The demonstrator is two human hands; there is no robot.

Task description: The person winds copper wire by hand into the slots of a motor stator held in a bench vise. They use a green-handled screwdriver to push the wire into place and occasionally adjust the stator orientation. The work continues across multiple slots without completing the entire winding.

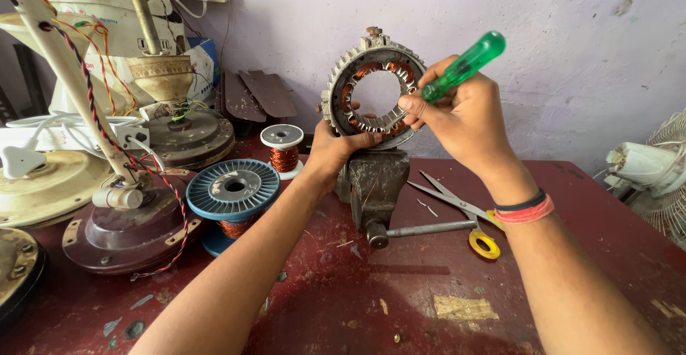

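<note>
Left hand [336, 151] steadying stator ring [373, 87], right hand [461, 115] gripping green screwdriver [463, 65]

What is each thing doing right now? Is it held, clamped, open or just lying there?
Metal ring with copper wire: upright, sitting on top of the vise, steadied from both sides.
Left hand: gripping the ring's lower edge.
Right hand: shut on the screwdriver.
Screwdriver: held, its tip hidden.
Vise: standing on the table.
Scissors: lying open.
Blue wire spool: lying flat.
Small wire spool: standing upright.
</note>
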